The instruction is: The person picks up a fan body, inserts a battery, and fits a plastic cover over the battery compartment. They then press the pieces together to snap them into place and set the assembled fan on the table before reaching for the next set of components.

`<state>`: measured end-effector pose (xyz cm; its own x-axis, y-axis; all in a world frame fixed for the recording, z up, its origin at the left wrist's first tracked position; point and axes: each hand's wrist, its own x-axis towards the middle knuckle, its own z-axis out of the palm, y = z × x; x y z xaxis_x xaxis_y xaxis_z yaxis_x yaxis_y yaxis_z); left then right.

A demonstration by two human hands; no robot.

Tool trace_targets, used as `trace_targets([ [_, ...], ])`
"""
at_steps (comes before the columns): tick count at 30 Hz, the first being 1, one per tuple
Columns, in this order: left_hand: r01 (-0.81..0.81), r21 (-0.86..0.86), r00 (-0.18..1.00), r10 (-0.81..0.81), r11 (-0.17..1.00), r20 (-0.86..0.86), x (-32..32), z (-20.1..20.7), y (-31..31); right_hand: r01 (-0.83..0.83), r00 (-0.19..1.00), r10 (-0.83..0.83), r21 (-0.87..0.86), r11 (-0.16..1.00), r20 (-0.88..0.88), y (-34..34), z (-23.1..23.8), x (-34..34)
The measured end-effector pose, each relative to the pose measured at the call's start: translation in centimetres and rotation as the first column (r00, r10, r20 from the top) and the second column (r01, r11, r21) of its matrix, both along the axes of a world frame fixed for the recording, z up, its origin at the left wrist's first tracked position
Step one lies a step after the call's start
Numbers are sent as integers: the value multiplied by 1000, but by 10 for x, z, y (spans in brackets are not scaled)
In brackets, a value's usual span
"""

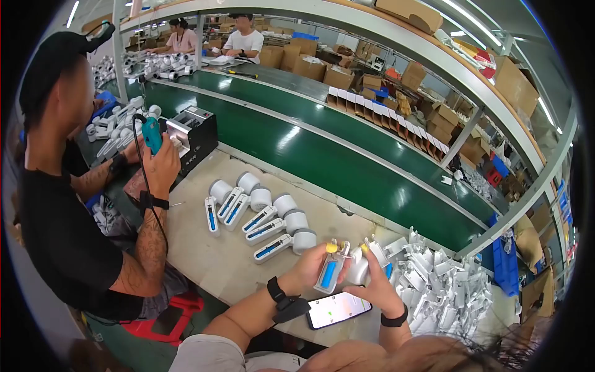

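Note:
My left hand (306, 270) is closed around a white plastic housing (328, 273) with a blue cylindrical insert in it, held tilted above the bench. Beside it, my right hand (382, 291) curls its fingers and thumb around a white rounded plastic part (357, 270). Yellow covers show on fingertips of both hands. Below them lies a phone (338, 309) with a lit screen. To the right of my right hand spreads a heap of white plastic pieces (437, 288). Several white housings with blue inserts (273, 248) and round grey-white heads (296, 221) lie ahead of my left hand.
On the left a co-worker grips a teal electric screwdriver (151, 135) next to a black box-shaped machine (197, 139). A green conveyor belt (297, 149) runs behind the bench (198, 266). Blue bins (505, 266) stand at the right, and a metal shelf frame (462, 139) rises beyond.

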<state>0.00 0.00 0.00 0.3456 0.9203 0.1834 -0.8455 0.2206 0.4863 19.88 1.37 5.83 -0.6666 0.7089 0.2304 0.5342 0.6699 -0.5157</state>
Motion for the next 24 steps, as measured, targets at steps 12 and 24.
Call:
trace_targets([
  [12,-46,-226,997,59,973,51,-4,6,2,-483,635,-421,-758,438,-648,20,-34,0],
  [24,-86,-117,866,16,989,-499,7,19,-4,-87,878,-92,-345,934,-471,21,-3,29],
])
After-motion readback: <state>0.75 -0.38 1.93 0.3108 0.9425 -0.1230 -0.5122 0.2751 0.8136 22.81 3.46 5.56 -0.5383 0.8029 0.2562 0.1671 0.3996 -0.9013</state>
